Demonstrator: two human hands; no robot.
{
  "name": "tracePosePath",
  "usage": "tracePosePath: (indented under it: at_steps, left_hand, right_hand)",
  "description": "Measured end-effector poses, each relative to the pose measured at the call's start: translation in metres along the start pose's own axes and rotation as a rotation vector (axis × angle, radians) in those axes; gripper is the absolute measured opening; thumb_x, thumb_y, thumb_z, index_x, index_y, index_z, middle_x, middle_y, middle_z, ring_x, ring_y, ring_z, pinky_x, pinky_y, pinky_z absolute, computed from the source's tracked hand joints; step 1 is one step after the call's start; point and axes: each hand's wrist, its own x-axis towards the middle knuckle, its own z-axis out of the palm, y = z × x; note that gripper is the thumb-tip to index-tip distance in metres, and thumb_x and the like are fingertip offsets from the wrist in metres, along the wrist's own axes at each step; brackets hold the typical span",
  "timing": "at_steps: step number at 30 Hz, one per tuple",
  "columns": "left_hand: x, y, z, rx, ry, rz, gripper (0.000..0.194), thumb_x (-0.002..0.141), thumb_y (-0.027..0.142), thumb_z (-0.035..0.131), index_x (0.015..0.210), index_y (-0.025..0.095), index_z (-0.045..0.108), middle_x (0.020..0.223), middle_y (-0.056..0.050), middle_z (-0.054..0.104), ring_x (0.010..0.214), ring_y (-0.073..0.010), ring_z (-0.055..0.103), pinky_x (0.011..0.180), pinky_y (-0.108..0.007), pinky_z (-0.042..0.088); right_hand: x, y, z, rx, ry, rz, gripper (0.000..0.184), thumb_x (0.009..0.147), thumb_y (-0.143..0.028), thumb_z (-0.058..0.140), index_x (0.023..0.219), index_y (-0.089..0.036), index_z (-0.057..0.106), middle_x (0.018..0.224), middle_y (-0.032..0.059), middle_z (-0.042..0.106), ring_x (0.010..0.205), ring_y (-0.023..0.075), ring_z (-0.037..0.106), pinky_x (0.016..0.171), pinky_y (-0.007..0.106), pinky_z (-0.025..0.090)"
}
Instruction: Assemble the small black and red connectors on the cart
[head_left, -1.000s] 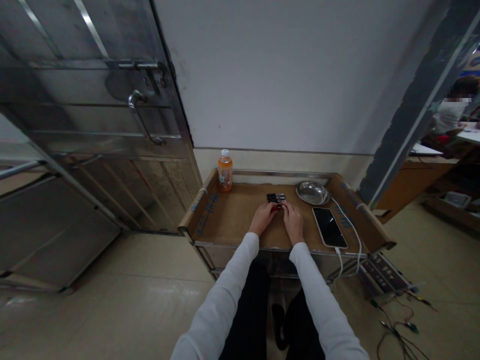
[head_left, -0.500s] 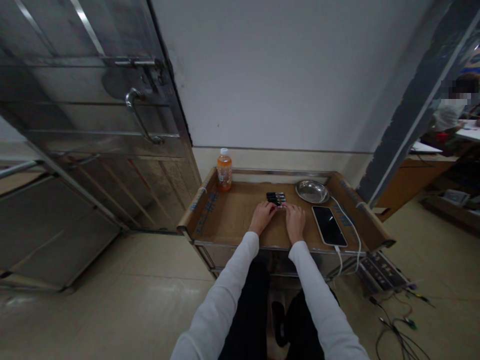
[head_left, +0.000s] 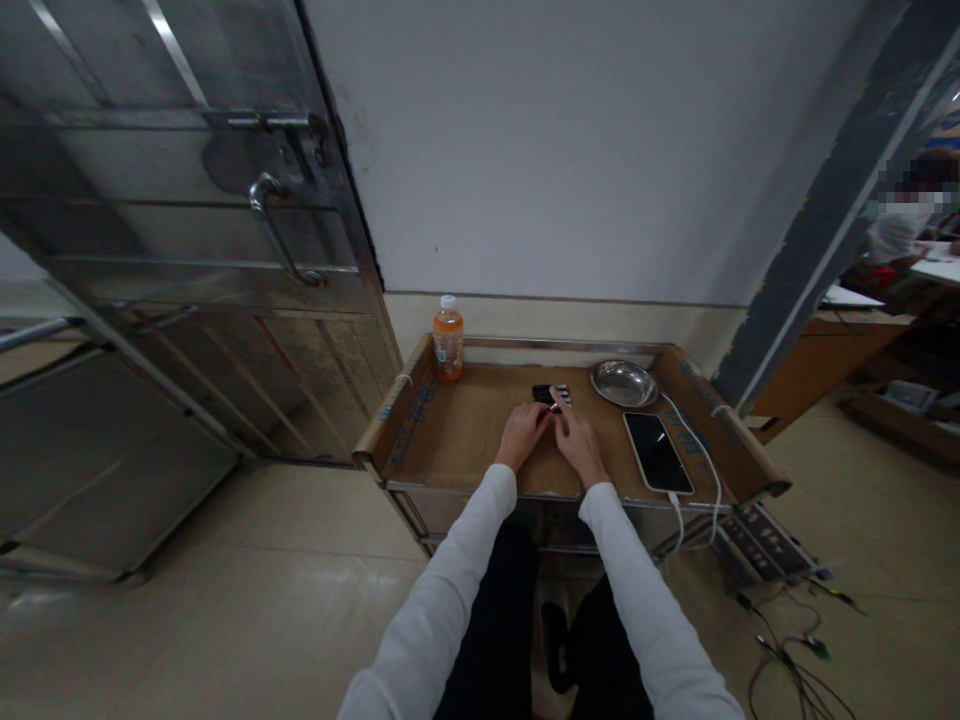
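My left hand is closed in a pinch around a small, slim, shiny thing with a reddish tint, too small to name. Close beside it, my right hand has its index finger stretched forward over a row of black marker-like sticks. The right thumb lies near the end of the slim thing; whether it touches I cannot tell. Several of the black sticks lie side by side on the cardboard-lined cart top, partly hidden by my fingers.
An orange drink bottle stands at the back left. On the right are a round metal dish and a phone with a white cable. Raised cardboard sides edge the cart. Cables lie on the floor; a person sits far right.
My right hand has shifted left toward my left hand, and its index finger now reaches out over the black sticks. The left hand stays nearly in place with its pinch.
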Motion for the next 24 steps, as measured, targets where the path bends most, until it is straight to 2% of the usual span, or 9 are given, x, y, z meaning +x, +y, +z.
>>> tracePosePath:
  at_steps: [2,4,6,9,11,14,18,22,24]
  left_hand:
    - [0.001,0.001,-0.001,0.015,0.015,-0.058,0.019,0.095,0.029,0.042,0.103,0.019,0.056,0.097,-0.006,0.065,0.091,-0.0184,0.059,0.084,-0.032,0.045]
    - [0.001,0.002,-0.003,0.068,0.042,-0.139,0.02,0.095,0.028,0.04,0.102,0.018,0.056,0.096,-0.008,0.064,0.093,-0.0208,0.059,0.085,-0.035,0.044]
    - [0.002,0.003,-0.003,0.146,0.075,-0.236,0.022,0.095,0.027,0.038,0.099,0.016,0.057,0.095,-0.012,0.063,0.096,-0.0245,0.057,0.085,-0.038,0.044]
    - [0.001,0.001,-0.002,0.257,0.119,-0.371,0.023,0.094,0.019,0.034,0.097,0.014,0.056,0.098,-0.014,0.061,0.099,-0.0267,0.054,0.086,-0.041,0.044]
    - [0.001,0.0,0.0,0.309,0.129,-0.431,0.026,0.092,0.01,0.03,0.099,0.012,0.055,0.099,-0.015,0.059,0.099,-0.0256,0.054,0.087,-0.041,0.044]
    - [0.002,-0.001,0.001,0.337,0.122,-0.472,0.03,0.089,0.003,0.027,0.099,0.01,0.054,0.1,-0.015,0.058,0.101,-0.0248,0.053,0.09,-0.041,0.042]
    - [0.005,-0.001,0.003,0.265,0.106,-0.407,0.028,0.09,0.005,0.029,0.101,0.01,0.053,0.104,-0.016,0.056,0.102,-0.025,0.053,0.09,-0.041,0.044]
    - [0.005,-0.002,0.009,0.122,-0.058,-0.13,0.018,0.09,0.012,0.04,0.099,0.016,0.055,0.101,-0.01,0.056,0.099,-0.0215,0.054,0.091,-0.038,0.044]
    - [0.006,-0.004,0.013,0.075,-0.118,-0.057,0.013,0.09,0.016,0.045,0.098,0.018,0.055,0.102,-0.008,0.056,0.1,-0.0201,0.053,0.092,-0.037,0.044]
  right_hand:
    - [0.001,-0.003,0.0,0.053,-0.039,-0.048,0.052,0.089,-0.017,0.033,0.14,-0.021,0.037,0.128,0.0082,0.056,0.117,0.0187,0.051,0.096,0.034,0.04]
    - [0.002,-0.003,0.003,0.059,-0.038,-0.058,0.054,0.087,-0.017,0.033,0.141,-0.02,0.035,0.132,0.0083,0.053,0.122,0.0188,0.047,0.1,0.036,0.039]
    - [0.003,0.0,0.006,0.023,-0.016,-0.037,0.051,0.087,-0.015,0.033,0.136,-0.02,0.042,0.131,0.0092,0.052,0.122,0.0197,0.045,0.101,0.038,0.038]
    - [0.002,0.006,0.011,-0.09,0.016,0.06,0.038,0.086,-0.014,0.036,0.116,-0.018,0.059,0.12,0.0121,0.056,0.111,0.0228,0.049,0.096,0.039,0.04]
    - [0.001,0.009,0.013,-0.161,0.014,0.115,0.032,0.086,-0.014,0.038,0.107,-0.017,0.063,0.111,0.0125,0.057,0.103,0.0234,0.05,0.091,0.037,0.041]
    - [0.0,0.01,0.015,-0.223,0.004,0.139,0.03,0.087,-0.014,0.04,0.106,-0.018,0.062,0.107,0.0116,0.056,0.099,0.0231,0.049,0.086,0.035,0.04]
    - [0.0,0.011,0.015,-0.255,0.002,0.151,0.027,0.087,-0.016,0.042,0.106,-0.018,0.061,0.104,0.0108,0.055,0.096,0.0224,0.048,0.083,0.033,0.038]
    - [0.001,0.012,0.016,-0.304,-0.015,0.179,0.023,0.088,-0.018,0.042,0.101,-0.017,0.06,0.099,0.011,0.056,0.093,0.0226,0.048,0.08,0.033,0.037]
    - [0.001,0.012,0.016,-0.324,-0.023,0.183,0.022,0.089,-0.019,0.042,0.1,-0.017,0.06,0.097,0.0108,0.056,0.092,0.0228,0.047,0.079,0.033,0.036]
